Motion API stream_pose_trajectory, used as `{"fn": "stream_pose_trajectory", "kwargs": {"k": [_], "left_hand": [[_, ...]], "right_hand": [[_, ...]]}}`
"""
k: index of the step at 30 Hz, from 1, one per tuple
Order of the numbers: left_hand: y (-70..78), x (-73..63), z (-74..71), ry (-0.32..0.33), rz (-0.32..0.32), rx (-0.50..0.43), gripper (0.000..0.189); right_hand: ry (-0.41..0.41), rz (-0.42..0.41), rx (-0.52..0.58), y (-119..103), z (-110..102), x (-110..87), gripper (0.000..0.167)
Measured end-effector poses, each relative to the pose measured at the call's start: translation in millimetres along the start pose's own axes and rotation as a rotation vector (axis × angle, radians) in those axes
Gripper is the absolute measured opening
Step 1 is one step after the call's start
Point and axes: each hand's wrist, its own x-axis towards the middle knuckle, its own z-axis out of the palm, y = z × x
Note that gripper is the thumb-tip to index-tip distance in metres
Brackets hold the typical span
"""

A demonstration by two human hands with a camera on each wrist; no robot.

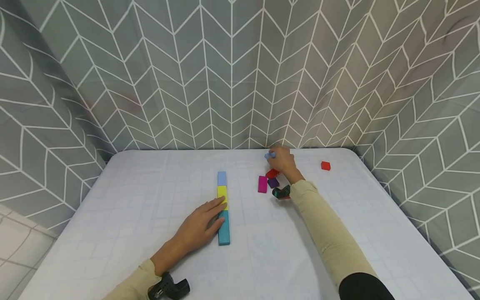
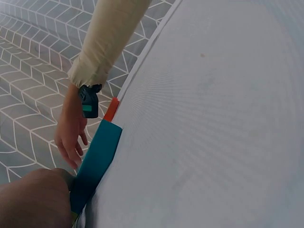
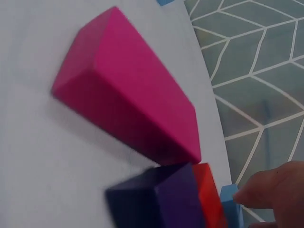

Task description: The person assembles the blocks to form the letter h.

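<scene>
A teal block (image 1: 223, 228), a yellow block (image 1: 222, 192) and a light blue block (image 1: 222, 178) lie end to end in a straight row on the white-covered table. My left hand (image 1: 198, 225) rests beside the row, its extended fingers touching the yellow and teal blocks. Farther back, my right hand (image 1: 283, 160) pinches another blue block (image 1: 269, 155) at its fingertips; part of that block shows by a finger in the right wrist view. Near this hand are a red block (image 1: 272, 173), a dark purple block (image 1: 273, 183) and a magenta block (image 3: 137, 90).
Off to the right lies another red block (image 1: 325, 166). An orange piece (image 2: 111, 109) shows beyond the teal block in the left wrist view. A patterned grey curtain (image 1: 232, 83) hangs behind the table's back edge and along both sides.
</scene>
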Motion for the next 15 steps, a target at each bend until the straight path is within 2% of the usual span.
{"fn": "stream_pose_trajectory", "kwargs": {"k": [4, 8, 15], "left_hand": [[0.9, -0.5, 0.1, 0.001, -0.002, 0.010, 0.049], [2.1, -0.7, -1.0, 0.018, 0.009, 0.007, 0.049], [2.4, -0.4, -1.5, 0.010, 0.008, -0.003, 0.049]], "right_hand": [[-0.021, 0.024, -0.007, 5.3, 2.6, 0.4, 0.037], [-0.018, 0.003, 0.008, 9.2, 4.1, 1.6, 0.029], [-0.030, 0.026, 0.046, 12.5, 3.2, -2.4, 0.029]]}}
